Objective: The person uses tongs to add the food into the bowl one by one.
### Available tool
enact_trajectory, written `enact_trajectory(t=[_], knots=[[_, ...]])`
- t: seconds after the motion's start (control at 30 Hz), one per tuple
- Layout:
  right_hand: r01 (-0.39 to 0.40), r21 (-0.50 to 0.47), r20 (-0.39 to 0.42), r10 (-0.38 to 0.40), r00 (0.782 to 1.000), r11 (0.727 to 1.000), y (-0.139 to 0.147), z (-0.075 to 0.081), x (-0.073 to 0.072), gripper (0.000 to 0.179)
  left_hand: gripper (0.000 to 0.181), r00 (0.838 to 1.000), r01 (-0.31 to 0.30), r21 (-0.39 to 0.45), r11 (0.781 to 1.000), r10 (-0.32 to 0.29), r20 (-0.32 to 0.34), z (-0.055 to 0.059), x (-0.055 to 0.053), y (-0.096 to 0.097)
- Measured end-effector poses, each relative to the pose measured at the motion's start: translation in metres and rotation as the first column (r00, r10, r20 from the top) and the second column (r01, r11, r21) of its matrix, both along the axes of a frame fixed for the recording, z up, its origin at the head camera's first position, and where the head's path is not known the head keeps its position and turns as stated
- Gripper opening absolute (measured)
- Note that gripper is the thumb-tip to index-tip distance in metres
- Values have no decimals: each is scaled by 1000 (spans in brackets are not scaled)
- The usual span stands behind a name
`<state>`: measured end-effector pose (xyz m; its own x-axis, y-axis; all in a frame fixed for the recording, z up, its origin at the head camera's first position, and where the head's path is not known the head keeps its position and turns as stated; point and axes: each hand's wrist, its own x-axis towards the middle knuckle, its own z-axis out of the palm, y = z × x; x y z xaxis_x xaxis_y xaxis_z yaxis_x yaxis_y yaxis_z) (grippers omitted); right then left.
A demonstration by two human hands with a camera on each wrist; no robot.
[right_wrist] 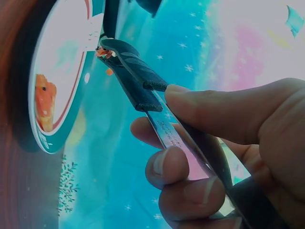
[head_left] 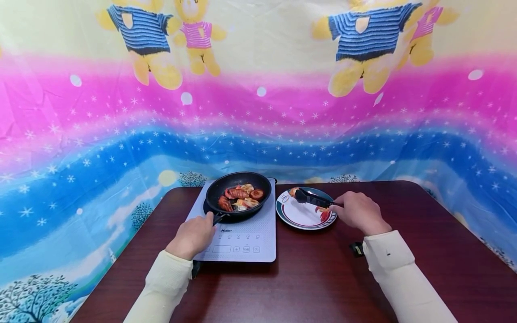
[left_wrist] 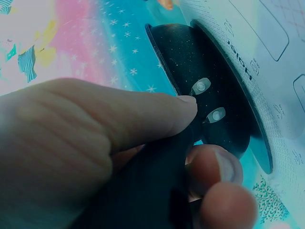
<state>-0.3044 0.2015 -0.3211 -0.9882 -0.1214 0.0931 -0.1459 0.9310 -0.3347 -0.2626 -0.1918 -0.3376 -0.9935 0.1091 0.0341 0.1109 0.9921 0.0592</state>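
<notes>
My left hand (head_left: 193, 237) grips the handle of a black frying pan (left_wrist: 219, 62), thumb along the top. The pan is over a white induction cooker (head_left: 266, 242) and looks tilted; whether its base touches is unclear. Browned sausage pieces (head_left: 237, 193) and pale slices lie in it. To the right, my right hand (head_left: 357, 211) holds metal tongs (right_wrist: 138, 71) with black tips, thumb on one arm and fingers on the other. A small orange food piece (right_wrist: 104, 51) shows at the tips, above the far left of a white plate (head_left: 296, 217). Another reddish piece (right_wrist: 45, 102) lies on that plate.
Pan, cooker and plate stand on a dark brown table (head_left: 315, 278). A printed cloth (head_left: 258, 112) with bears and snowflakes hangs behind and at both sides. Beside the right cuff is a small black object (head_left: 357, 249).
</notes>
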Motion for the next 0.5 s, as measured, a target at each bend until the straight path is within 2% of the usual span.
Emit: enact_trajectory(t=[0.27, 0.5], knots=[[-20, -15, -52, 19, 998, 1000, 2, 16, 5, 36, 26, 1000, 10, 15, 1000, -10, -10, 0, 0, -2], [-52, -13, -94, 51, 994, 999, -10, 28, 6, 39, 25, 1000, 22, 19, 1000, -22, -15, 0, 2, -2]])
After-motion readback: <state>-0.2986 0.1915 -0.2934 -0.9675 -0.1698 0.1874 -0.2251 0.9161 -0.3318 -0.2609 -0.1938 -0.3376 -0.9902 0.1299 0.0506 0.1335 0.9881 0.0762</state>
